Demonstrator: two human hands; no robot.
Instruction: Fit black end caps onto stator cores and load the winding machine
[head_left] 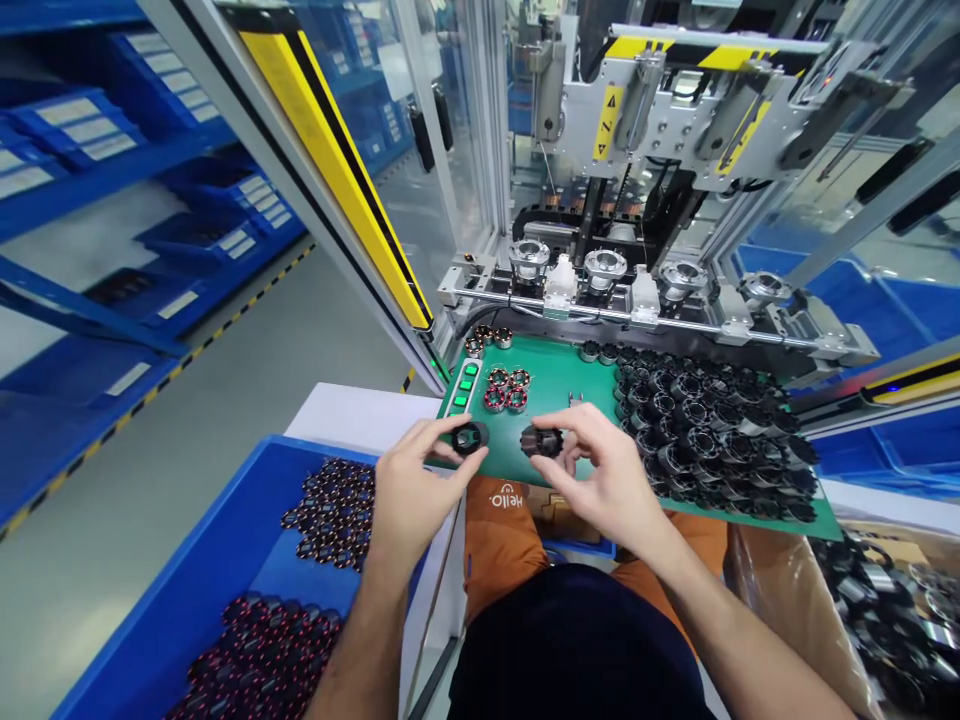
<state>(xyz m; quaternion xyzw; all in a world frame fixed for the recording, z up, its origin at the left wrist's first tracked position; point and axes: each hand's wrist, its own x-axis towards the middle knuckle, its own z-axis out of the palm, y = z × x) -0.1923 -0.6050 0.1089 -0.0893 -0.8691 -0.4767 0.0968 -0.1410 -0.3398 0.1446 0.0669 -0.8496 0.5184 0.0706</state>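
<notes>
My left hand pinches a black ring-shaped part between thumb and fingers, its opening turned towards me. A short way to the right, my right hand grips a black stator core with notched edges by its right side. The two parts are apart, both held over the front of a green mat. Just beyond them lie several copper-wound stators, some with red marks. Stacked rows of black stator cores cover the mat's right side.
Behind the mat stands a winding machine with a row of round metal fixtures. A strip of green-lit buttons is at the mat's left. A blue bin holds wound stators; an open bag of black parts is at right.
</notes>
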